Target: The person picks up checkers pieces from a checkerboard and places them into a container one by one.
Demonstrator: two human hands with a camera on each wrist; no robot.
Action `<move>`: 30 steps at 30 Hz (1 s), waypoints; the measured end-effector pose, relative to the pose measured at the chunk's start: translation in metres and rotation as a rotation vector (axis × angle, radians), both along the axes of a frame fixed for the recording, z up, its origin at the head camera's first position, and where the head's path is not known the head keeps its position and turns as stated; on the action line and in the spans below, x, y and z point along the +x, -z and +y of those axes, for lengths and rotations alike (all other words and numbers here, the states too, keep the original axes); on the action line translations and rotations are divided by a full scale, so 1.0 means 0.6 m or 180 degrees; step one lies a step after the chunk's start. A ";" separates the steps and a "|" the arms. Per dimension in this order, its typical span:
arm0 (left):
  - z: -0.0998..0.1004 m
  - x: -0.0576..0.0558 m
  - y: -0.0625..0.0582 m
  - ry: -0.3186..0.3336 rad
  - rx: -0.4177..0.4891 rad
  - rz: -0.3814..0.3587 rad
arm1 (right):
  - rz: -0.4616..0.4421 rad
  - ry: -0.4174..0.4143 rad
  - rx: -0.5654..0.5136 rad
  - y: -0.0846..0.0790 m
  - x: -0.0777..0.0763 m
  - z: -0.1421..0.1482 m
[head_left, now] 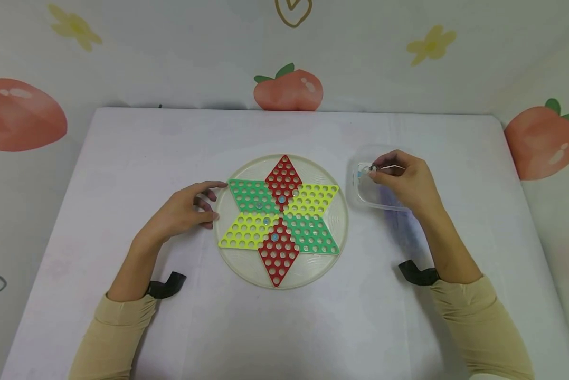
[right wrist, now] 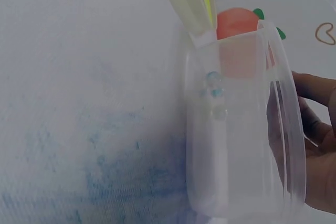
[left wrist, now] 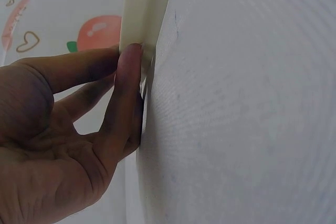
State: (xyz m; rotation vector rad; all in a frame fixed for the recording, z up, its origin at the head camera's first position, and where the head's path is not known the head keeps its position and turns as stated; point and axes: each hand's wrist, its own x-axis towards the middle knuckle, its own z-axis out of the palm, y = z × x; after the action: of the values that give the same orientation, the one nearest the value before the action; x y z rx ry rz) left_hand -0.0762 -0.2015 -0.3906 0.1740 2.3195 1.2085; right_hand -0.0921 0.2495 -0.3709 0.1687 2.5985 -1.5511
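Note:
A round, pale Chinese checkers board (head_left: 308, 272) has a red, green and yellow star of holes. Several glass marbles, one of them a blue marble (head_left: 275, 237), sit in holes near its middle. My left hand (head_left: 182, 211) touches the left rim with thumb and index finger spread; the left wrist view shows its fingertips (left wrist: 130, 56) against the rim. My right hand (head_left: 405, 179) is over a clear plastic box (head_left: 377, 203), its thumb and index finger pinching a small marble (head_left: 372, 168). Marbles (right wrist: 214, 80) lie in the box, seen through its wall.
The board and box stand on a table covered with a white cloth (head_left: 180, 142). Behind the table rises a white backdrop printed with peaches (head_left: 289, 89) and flowers. A black strap piece (head_left: 168, 285) sticks out at each wrist.

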 end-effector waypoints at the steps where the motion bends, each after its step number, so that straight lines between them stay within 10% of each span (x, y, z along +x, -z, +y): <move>1: 0.000 0.000 0.000 0.0001 -0.0004 0.0003 | 0.0012 0.0007 -0.0001 0.001 -0.001 0.001; 30: -0.002 -0.002 0.007 0.0003 0.0027 0.0047 | -0.0364 -0.0360 0.0867 0.021 -0.032 0.003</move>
State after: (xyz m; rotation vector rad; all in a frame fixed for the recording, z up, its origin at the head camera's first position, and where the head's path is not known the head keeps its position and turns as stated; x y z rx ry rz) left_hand -0.0774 -0.2029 -0.3950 0.1876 2.3269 1.2206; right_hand -0.1115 0.2516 -0.3838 0.1262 2.6657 -1.1140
